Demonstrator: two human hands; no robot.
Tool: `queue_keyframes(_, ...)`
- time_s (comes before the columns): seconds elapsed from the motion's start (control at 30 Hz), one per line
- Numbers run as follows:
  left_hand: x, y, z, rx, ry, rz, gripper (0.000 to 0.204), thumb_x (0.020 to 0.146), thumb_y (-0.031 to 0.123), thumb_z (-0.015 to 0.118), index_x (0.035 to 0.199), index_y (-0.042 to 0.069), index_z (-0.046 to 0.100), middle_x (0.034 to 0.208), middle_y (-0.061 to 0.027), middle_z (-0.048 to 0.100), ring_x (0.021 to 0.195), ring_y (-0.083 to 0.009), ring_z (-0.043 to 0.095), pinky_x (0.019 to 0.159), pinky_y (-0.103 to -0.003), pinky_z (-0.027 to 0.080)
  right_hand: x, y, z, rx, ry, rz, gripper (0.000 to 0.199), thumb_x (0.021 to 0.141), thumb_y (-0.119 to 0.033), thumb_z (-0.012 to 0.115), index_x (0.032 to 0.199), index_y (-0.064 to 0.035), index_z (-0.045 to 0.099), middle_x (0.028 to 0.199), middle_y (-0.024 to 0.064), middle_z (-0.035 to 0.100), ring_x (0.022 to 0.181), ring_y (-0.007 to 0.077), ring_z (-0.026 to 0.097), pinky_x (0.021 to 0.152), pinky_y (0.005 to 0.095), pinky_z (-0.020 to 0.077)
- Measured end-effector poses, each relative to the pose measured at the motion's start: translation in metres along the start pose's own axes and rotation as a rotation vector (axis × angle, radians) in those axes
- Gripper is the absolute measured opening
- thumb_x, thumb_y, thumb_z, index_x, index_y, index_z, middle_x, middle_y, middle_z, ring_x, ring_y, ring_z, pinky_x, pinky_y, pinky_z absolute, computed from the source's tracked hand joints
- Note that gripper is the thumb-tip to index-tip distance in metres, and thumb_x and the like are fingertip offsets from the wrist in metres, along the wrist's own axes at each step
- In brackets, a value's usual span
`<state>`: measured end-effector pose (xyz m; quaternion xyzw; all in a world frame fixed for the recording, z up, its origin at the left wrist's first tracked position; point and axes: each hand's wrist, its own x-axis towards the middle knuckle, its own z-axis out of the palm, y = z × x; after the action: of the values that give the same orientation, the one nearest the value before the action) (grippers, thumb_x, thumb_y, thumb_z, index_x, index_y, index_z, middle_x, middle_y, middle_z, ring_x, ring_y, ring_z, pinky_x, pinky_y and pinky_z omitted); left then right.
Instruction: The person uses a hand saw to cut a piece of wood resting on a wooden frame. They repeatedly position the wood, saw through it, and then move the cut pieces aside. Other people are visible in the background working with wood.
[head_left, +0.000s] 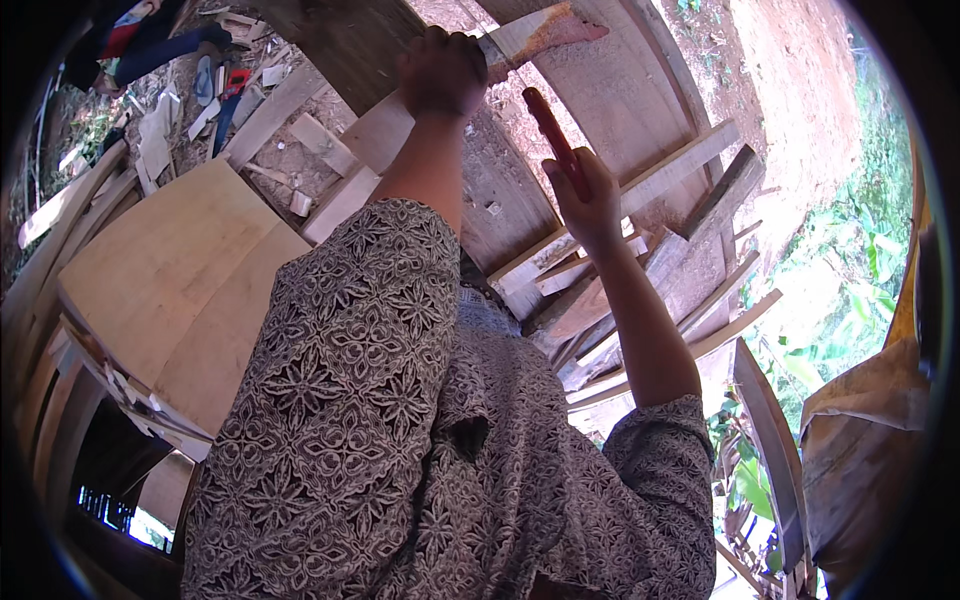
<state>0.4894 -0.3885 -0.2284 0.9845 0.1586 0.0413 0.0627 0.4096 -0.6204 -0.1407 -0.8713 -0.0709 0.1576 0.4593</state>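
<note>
My left hand [445, 75] is closed over a pale wooden piece [530, 38] at the top middle. That piece tapers to a reddish-brown, rough end on the right, and a grey strip shows beside my knuckles. Wide boards lie under it. To the right and nearer, my right hand [588, 195] is wrapped round a reddish-brown, stick-like tool [548, 130]. Its free end points up and left toward the wooden piece, apart from it. What lies inside my right fist is hidden, so the tool's exact kind cannot be made out.
A large light wooden panel [180, 270] is at the left. Several narrow offcuts [680, 165] lie across the boards at right. A handsaw [235, 82] with a red handle rests among scraps, near another person's blue-clothed limb [160, 62]. Draped cloth [865, 440] hangs far right.
</note>
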Motion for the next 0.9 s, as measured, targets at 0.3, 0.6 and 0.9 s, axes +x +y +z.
queue_keyframes(0.3, -0.004, 0.005, -0.007, 0.014, 0.033, 0.043, 0.031, 0.096, 0.04, 0.052, 0.098, 0.017, 0.073, 0.108, -0.0056, 0.067, 0.107, -0.0257, 0.062, 0.092, -0.047, 0.046, -0.007, 0.026, 0.005, -0.003, 0.005, 0.021, 0.026, 0.096, -0.029, 0.072, 0.093, -0.0045, 0.064, 0.068, 0.0034, 0.051, 0.064, 0.0114, 0.045, 0.059, 0.0324, 0.0389)
queue_keyframes(0.6, -0.002, -0.001, -0.023, -0.036, 0.062, 0.026, 0.03, 0.097, 0.034, 0.048, 0.092, 0.014, 0.07, 0.1, -0.0077, 0.068, 0.098, -0.0289, 0.065, 0.084, -0.048, 0.05, -0.039, -0.098, -0.06, -0.179, -0.042, 0.081, 0.031, 0.093, -0.019, 0.073, 0.076, -0.0044, 0.052, 0.059, 0.0073, 0.049, 0.051, 0.0191, 0.049, 0.051, 0.0361, 0.0373)
queue_keyframes(0.9, -0.001, -0.005, -0.016, -0.076, 0.013, 0.014, 0.027, 0.098, 0.038, 0.054, 0.105, 0.013, 0.063, 0.107, -0.0081, 0.06, 0.105, -0.0259, 0.058, 0.087, -0.047, 0.044, -0.019, -0.155, -0.08, -0.169, -0.087, 0.038, 0.032, 0.093, -0.015, 0.07, 0.07, -0.0036, 0.052, 0.055, 0.008, 0.046, 0.048, 0.0169, 0.046, 0.048, 0.0348, 0.0356)
